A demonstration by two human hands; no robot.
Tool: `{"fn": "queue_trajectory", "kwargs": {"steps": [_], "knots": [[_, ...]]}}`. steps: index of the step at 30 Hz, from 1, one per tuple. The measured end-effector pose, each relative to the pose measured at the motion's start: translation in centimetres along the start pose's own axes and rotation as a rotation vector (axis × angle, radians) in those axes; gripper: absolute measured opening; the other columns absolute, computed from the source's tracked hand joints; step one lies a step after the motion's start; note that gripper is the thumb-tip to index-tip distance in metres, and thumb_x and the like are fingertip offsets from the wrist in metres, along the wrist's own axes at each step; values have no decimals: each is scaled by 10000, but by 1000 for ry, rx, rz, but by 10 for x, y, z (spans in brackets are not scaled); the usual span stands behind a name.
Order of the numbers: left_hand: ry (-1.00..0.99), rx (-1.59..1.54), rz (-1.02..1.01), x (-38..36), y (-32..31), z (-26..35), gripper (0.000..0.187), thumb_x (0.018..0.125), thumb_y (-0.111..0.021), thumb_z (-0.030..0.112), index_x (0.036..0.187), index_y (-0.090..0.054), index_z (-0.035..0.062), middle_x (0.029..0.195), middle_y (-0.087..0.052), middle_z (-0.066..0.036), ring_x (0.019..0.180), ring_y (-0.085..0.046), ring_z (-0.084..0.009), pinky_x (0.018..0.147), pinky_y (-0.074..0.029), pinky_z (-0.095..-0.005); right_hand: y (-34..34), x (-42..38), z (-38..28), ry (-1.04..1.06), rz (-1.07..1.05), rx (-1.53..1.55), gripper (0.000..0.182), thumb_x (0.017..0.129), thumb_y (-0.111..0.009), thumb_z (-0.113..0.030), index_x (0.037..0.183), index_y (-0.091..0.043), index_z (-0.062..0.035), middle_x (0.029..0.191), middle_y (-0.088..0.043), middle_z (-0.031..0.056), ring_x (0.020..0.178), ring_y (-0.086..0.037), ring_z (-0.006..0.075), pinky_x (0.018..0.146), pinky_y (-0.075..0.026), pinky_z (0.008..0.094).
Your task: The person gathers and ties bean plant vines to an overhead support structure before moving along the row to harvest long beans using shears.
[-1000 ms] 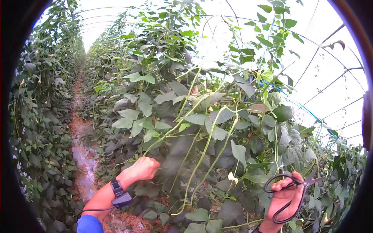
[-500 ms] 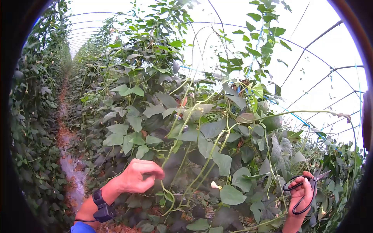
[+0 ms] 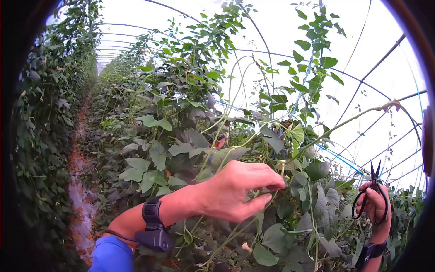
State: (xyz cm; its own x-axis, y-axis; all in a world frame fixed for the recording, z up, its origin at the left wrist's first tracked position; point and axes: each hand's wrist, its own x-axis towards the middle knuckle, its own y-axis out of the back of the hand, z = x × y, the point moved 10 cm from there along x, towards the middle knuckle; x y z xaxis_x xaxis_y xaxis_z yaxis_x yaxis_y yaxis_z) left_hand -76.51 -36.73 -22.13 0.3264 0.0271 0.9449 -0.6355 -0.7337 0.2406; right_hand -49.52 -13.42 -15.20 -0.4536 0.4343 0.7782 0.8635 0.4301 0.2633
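Black handles on the scissors (image 3: 374, 182), dark grey blades! Left of the scissors, a pale yellow-green pod (image 3: 282, 168) shows against deep-green leaves (image 3: 265, 255); farther left, a vivid blue sleeve (image 3: 111, 255) and a black wrist strap (image 3: 152, 211). Above the scissors, dark hoops (image 3: 385, 56) stripe a white roof (image 3: 290, 27); up-left of them, bright blue cord (image 3: 339, 157). Far left of them, a rusty path (image 3: 80, 199) patched lilac-grey.

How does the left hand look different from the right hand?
The left hand holds no tool, its thumb and fingers parted near a slender green pod; the right hand holds scissors. The left hand stretches sideways, while the right hand is raised, with the blades pointing up. The left hand also looks bigger in the picture than the right hand. Both have dark wristbands.
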Motion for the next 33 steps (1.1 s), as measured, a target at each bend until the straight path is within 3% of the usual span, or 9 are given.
{"fn": "queue_trajectory", "kwargs": {"steps": [5, 7, 9, 16, 18, 19, 21, 25, 33], "knots": [[-180, -131, 5, 58, -31, 3, 185, 821, -610, 25, 1005, -621, 4, 805, -633, -89, 696, -602, -150, 611, -473, -261, 5, 32, 29, 43, 54, -62, 327, 831, -625, -239, 973, -540, 43, 635, -590, 112, 486, -584, 202, 437, -461, 284], [67, -279, -5, 71, -42, -26, 157, 849, -608, 56, 996, -621, 4, 751, -609, -80, 649, -544, -83, 553, -416, -238, -5, 47, 51, 3, 55, -34, 323, 836, -628, -239, 973, -540, 41, 633, -587, 104, 477, -578, 192, 436, -458, 279], [49, -220, 59, 81, -40, -35, 196, 852, -619, 87, 1027, -605, 0, 640, -565, -49, 563, -477, -53, 504, -369, -238, -21, 63, 63, -4, 52, -50, 312, 845, -629, -237, 967, -543, 37, 634, -588, 95, 470, -571, 178, 432, -451, 275], [288, 620, 271, 56, -4, -114, 379, 792, -667, 160, 1095, -560, -40, 544, -545, -83, 492, -564, -115, 498, -436, -296, -119, 136, 11, 373, -41, -179, 247, 866, -658, -228, 827, -622, 13, 563, -527, -9, 461, -432, 44, 418, -325, 224], [429, 645, 302, 42, 19, -132, 386, 784, -667, 169, 1076, -561, -59, 567, -578, -94, 525, -606, -136, 528, -471, -317, -150, 152, -9, 565, 6, -432, 291, 804, -707, -260, 760, -652, 22, 580, -587, 57, 518, -508, 105, 502, -412, 280], [425, 648, 297, 39, 26, -133, 386, 784, -667, 169, 1076, -561, -59, 567, -578, -94, 525, -606, -136, 528, -471, -317, -166, 159, -15, 586, 21, -637, 331, 767, -722, -304, 775, -661, 22, 634, -623, 140, 560, -582, 208, 562, -460, 331], [681, 216, 296, 19, 33, -166, 356, 796, -659, 176, 1038, -570, -70, 580, -595, -78, 488, -582, -149, 505, -463, -306, -189, 176, -13, 625, 30, -689, 353, 756, -719, -338, 797, -671, 9, 685, -628, 190, 631, -620, 318, 612, -482, 385], [879, -494, 263, 0, 28, -192, 347, 814, -668, 183, 1034, -580, -71, 558, -556, -22, 416, -491, -82, 355, -313, -215, -216, 192, -24, 597, 105, -843, 366, 751, -714, -362, 749, -667, 1, 717, -629, 206, 688, -620, 377, 648, -495, 429], [882, -741, 334, -13, 41, -204, 537, 826, -664, 135, 1248, -400, -67, 591, -543, -43, 418, -480, -92, 325, -268, -207, -252, 249, -32, 522, 48, -1043, 443, 734, -707, -448, 747, -684, -6, 706, -640, 195, 703, -632, 367, 673, -511, 420]]}}
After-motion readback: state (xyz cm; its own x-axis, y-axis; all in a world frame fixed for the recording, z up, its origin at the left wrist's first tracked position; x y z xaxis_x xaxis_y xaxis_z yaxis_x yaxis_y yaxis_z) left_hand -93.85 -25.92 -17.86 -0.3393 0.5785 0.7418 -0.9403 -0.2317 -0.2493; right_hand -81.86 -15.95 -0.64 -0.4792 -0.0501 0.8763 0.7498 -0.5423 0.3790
